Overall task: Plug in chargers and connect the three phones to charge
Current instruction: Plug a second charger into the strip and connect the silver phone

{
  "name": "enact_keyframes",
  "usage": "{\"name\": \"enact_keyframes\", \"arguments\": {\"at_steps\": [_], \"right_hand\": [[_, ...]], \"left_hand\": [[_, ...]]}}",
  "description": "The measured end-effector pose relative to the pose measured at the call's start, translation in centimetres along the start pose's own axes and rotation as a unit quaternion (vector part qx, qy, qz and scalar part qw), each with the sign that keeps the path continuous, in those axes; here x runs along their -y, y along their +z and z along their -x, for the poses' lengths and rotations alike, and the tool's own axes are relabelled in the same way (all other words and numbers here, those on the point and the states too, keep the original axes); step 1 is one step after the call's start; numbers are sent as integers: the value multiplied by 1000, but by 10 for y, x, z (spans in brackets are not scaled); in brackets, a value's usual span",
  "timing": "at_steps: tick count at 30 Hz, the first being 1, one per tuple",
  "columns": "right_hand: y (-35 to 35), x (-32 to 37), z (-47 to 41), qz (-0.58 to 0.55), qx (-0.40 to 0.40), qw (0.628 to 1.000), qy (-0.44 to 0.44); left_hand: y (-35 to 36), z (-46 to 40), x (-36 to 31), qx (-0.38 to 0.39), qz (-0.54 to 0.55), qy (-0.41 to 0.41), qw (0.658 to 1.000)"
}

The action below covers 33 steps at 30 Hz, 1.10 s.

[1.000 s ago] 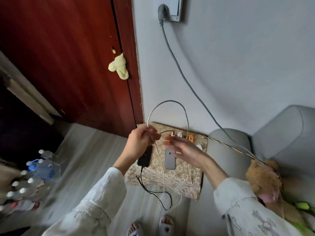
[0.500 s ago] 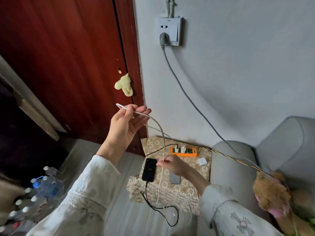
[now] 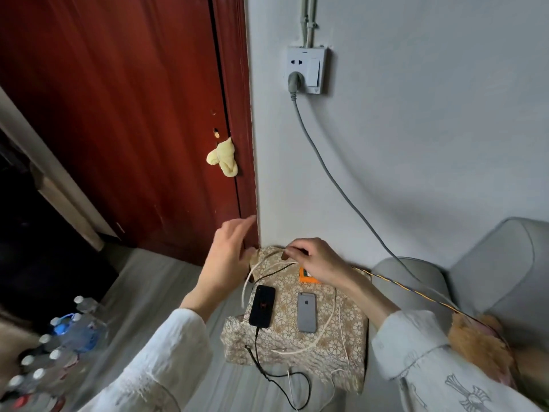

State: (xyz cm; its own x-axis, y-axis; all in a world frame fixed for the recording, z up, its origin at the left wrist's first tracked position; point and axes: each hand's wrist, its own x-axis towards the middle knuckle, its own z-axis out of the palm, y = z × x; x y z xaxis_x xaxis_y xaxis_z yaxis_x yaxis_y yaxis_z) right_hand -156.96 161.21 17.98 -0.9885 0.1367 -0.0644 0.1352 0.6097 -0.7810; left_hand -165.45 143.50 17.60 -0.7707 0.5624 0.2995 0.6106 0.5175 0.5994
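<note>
- Black phone (image 3: 262, 305) lies screen-up on the patterned cloth (image 3: 335, 346) covering a low surface; a black cable (image 3: 267, 367) is plugged into its lower end and loops down off the front edge.
- Grey phone (image 3: 307, 312) lies back-up just beside it, to the right; no cable at its port.
- Only two phones can be made out.
- Right hand (image 3: 315, 258): fingers curled, pinching a white cable (image 3: 320, 331) near the far edge of the cloth. The cable end inside the pinch is hidden.
- Left hand (image 3: 228, 254): fingers straight and loose, holding nothing, raised over the left corner of the cloth.
- Orange power strip (image 3: 307, 278) mostly covered by the right hand and wrist; its sockets and any chargers cannot be made out.
- Grey cord (image 3: 326, 171) runs from the wall socket (image 3: 309, 69) down behind the grey armchair (image 3: 490, 275); its lower end is out of sight.
- Water bottles (image 3: 59, 346) at lower left are blurred.
</note>
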Motion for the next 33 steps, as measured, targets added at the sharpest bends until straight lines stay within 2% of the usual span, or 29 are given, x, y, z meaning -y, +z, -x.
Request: {"name": "enact_keyframes", "arguments": {"at_steps": [2, 4, 8, 12, 14, 15, 17, 19, 21, 23, 25, 29, 33], "right_hand": [[-2, 8, 1, -8, 3, 1000, -23], [-5, 11, 3, -35, 2, 999, -32], [-7, -5, 9, -64, 43, 997, 18], [1, -38, 23, -75, 75, 986, 127], [5, -50, 31, -78, 29, 987, 134], [5, -52, 33, -78, -12, 989, 126], [3, -48, 35, -79, -78, 989, 94], [0, -36, 31, -73, -88, 991, 63], [-1, -21, 25, -43, -68, 996, 32], [2, -10, 20, -25, -47, 999, 8], [7, -4, 19, -15, -51, 999, -3], [10, -19, 20, 32, -75, 997, 7], [7, -55, 26, 37, -81, 989, 118]], "left_hand": [[4, 1, -4, 123, -5, 14, 992], [7, 5, -7, 192, 70, -22, 979], [2, 10, -5, 100, 237, -94, 962], [-12, 4, 6, -35, 423, -153, 893], [-18, 3, 15, -81, 416, -183, 887], [-20, 3, 20, -82, 370, -194, 905], [-19, 4, 27, -35, 247, -210, 945], [-15, 7, 29, 34, 164, -203, 965], [-10, 8, 19, 126, 139, -164, 968], [1, 12, 7, 244, 132, -113, 954], [12, 19, -5, 291, 165, -76, 939], [14, 22, -7, 211, 281, -71, 934], [-1, 13, 1, 94, 428, -111, 892]]}}
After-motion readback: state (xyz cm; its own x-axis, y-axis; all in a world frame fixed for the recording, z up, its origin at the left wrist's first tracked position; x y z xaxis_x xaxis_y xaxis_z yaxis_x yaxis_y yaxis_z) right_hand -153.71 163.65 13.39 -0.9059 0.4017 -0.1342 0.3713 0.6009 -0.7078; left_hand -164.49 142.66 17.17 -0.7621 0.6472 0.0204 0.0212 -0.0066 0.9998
